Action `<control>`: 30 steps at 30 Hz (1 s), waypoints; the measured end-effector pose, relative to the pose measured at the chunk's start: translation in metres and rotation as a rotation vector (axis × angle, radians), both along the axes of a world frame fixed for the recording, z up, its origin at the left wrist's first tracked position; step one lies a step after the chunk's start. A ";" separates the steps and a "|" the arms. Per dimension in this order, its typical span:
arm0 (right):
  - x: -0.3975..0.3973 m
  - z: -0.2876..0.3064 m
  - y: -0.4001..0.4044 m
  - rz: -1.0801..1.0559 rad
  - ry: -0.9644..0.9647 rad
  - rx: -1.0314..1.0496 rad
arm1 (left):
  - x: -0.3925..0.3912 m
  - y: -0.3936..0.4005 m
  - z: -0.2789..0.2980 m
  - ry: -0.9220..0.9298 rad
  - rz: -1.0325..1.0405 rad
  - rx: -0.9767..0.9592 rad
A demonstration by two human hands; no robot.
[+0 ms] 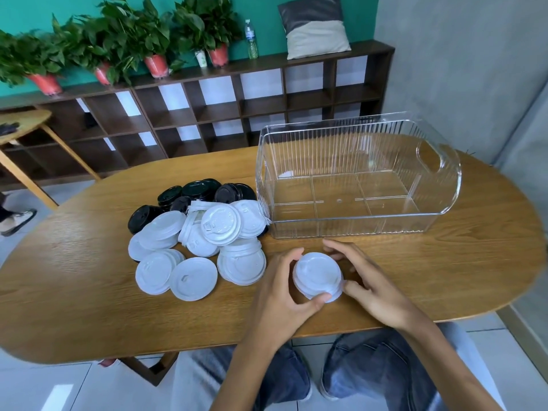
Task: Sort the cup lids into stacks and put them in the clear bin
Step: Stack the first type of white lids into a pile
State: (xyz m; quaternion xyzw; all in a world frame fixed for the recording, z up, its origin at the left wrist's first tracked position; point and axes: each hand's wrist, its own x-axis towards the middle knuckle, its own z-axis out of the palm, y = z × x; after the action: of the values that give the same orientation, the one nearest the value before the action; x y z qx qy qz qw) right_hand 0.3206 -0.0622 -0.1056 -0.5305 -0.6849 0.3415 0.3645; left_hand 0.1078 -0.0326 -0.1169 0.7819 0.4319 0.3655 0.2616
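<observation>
1. Head view looks down on an oval wooden table (415, 277) with both hands at its near edge
2. Left hand (284, 289) curls round the left side of a small stack of white lids (318, 274), thumb at the near rim and fingertips at the far rim
3. Right hand (366, 283) cups the stack from the right, thumb against the near right rim and fingers bent round the far side; both hands grasp the stack
4. Stack sits on the table, near the front edge, just in front of the bin and apart from it
5. Clear bin (439, 197) stands upright on the table behind the hands; its ribbed walls are see-through and no lids lie inside
6. Loose white lids (192, 278) lie in a jumbled pile left of the hands, some overlapping, some tilted on edge
7. Black lids (195, 189) bunch behind the white pile, touching it, just left of the bin's near left corner
8. Jeans-clad knees (370, 369) show under the table edge
9. Dark cubby shelf (267, 105) runs along the teal wall, carrying potted plants (154, 48), a water bottle (251, 40) and a cushion (315, 28)
</observation>
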 end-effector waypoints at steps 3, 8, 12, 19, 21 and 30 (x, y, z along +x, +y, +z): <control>-0.001 -0.001 0.000 0.001 -0.035 -0.002 | 0.000 0.000 0.000 0.048 -0.003 0.018; 0.000 -0.003 0.001 -0.001 -0.082 -0.008 | 0.000 0.002 0.000 0.107 -0.033 -0.021; 0.000 -0.005 0.004 -0.020 -0.089 0.016 | 0.000 0.002 -0.002 0.165 -0.058 0.001; -0.001 -0.004 0.005 -0.023 -0.124 0.038 | 0.000 0.004 -0.004 0.189 -0.016 -0.048; -0.003 -0.002 0.005 -0.015 -0.156 0.030 | 0.000 0.005 -0.006 0.189 -0.003 -0.047; -0.001 -0.004 0.007 -0.019 -0.115 -0.005 | 0.001 0.005 -0.006 0.207 0.015 -0.043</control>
State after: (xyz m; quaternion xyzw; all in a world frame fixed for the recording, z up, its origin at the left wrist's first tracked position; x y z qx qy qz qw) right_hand 0.3193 -0.0551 -0.1100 -0.5565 -0.6990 0.3087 0.3263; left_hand 0.1087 -0.0275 -0.1230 0.8063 0.4704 0.2754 0.2296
